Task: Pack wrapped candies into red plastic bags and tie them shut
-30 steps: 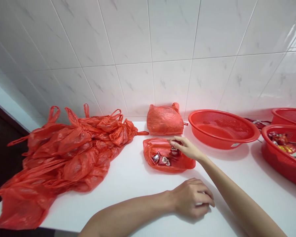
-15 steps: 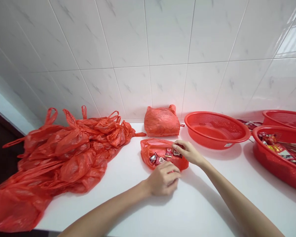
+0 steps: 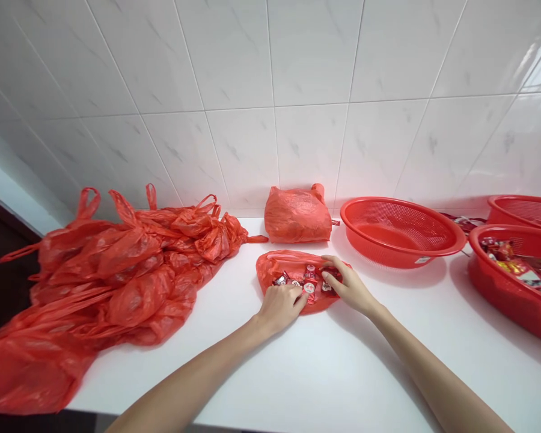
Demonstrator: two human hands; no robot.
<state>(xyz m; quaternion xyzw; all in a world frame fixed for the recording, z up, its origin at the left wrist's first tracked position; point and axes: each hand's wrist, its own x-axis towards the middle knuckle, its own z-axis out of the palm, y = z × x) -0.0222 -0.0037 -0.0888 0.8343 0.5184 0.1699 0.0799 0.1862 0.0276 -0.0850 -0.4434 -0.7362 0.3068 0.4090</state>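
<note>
A small flat red plastic bag (image 3: 279,266) lies on the white counter (image 3: 342,367) with several wrapped candies (image 3: 309,282) on top of it. My left hand (image 3: 280,305) rests on the bag's near edge, fingers curled, its fingertips touching the candies. My right hand (image 3: 346,284) lies on the bag's right side, fingers bent over a dark red candy. What either hand grips, if anything, is hidden by the fingers.
A heap of red plastic bags (image 3: 108,270) covers the counter's left. A filled, tied red bag (image 3: 297,214) sits by the tiled wall. An empty red colander (image 3: 401,231) stands to the right; a basin of sweets (image 3: 514,276) and another basin (image 3: 525,210) are far right.
My left hand moved from the near counter forward onto the bag and reached the candies. My right hand stayed on the bag, shifting slightly. More candies now lie on the bag.
</note>
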